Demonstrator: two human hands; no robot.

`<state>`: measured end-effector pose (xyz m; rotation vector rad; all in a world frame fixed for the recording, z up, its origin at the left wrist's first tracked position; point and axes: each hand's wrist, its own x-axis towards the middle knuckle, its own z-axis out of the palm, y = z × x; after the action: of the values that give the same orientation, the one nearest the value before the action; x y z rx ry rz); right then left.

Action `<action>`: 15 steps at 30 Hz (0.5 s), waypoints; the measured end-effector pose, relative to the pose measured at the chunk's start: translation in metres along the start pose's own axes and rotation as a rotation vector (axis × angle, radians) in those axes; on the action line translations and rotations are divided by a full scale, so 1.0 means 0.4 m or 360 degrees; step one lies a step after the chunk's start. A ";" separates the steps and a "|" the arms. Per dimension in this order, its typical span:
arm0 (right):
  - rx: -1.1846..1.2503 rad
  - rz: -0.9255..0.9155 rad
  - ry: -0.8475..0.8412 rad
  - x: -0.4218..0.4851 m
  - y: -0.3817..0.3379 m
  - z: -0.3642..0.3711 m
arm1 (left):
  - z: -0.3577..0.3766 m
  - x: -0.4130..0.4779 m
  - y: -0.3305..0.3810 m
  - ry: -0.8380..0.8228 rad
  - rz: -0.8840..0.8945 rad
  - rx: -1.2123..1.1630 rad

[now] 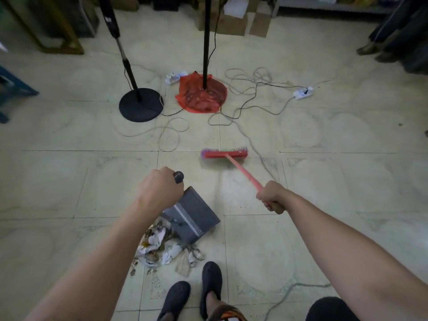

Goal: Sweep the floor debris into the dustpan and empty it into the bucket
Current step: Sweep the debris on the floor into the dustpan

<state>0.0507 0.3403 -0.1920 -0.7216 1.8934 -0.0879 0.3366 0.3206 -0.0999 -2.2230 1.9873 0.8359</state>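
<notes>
— What is the left hand (pixel 159 188) doing?

— It is clenched round the top of the dustpan (pixel 194 214) handle. The handle's black end pokes out beyond the thumb side. The back of the hand faces the camera, so the fingers themselves are curled out of sight.

— And the right hand (pixel 271 198)?

— It is wrapped tight round the pink stick of the broom (pixel 224 154). Its fingers (pixel 265 203) are folded under the stick, with the knuckles showing along the lower edge.

— Where is the broom head?

— Out ahead on the tiled floor (pixel 69 181), well apart from the dustpan. It lies just short of a loose grey cable (pixel 169 137).

— And the rubbish?

— The debris (pixel 159 246), a pile of crumpled paper and brown scraps, lies near the person's black shoes (pixel 177 297). The grey dustpan stands tilted, with its lower edge touching the pile.

— Anything else?

— Farther off there is a pole on a round black base (pixel 141 104), and a second pole whose foot is wrapped in a red plastic bag (pixel 200 96). A white power strip (pixel 303 92) lies to the right of them.
</notes>
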 end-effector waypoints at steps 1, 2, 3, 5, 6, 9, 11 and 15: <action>-0.0048 -0.0030 -0.0014 0.026 -0.015 -0.008 | 0.004 0.013 0.017 0.0017 -0.0010 -0.0018; -0.0087 -0.0056 -0.0023 0.049 -0.029 -0.013 | 0.007 0.024 0.031 0.0033 -0.0014 -0.0027; -0.0127 -0.0076 -0.0020 0.071 -0.045 -0.017 | 0.009 0.033 0.043 0.0047 -0.0018 -0.0030; -0.0204 -0.0135 -0.0030 0.124 -0.089 -0.027 | 0.013 0.056 0.073 0.0086 -0.0040 -0.0028; -0.0226 -0.0166 -0.0035 0.145 -0.112 -0.028 | 0.013 0.067 0.085 0.0093 -0.0049 -0.0032; -0.0232 -0.0222 -0.0040 0.218 -0.167 -0.028 | 0.026 0.102 0.118 0.0082 -0.0091 -0.0007; -0.0234 -0.0230 -0.0048 0.259 -0.189 -0.023 | 0.036 0.118 0.135 0.0061 -0.0106 0.0010; -0.0219 -0.0243 -0.0072 0.343 -0.222 -0.024 | 0.054 0.149 0.161 0.0033 -0.0122 0.0008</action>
<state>0.0461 0.1946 -0.2663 -0.9540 1.8125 -0.0371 0.2708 0.2632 -0.1230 -2.2980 1.8966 0.8022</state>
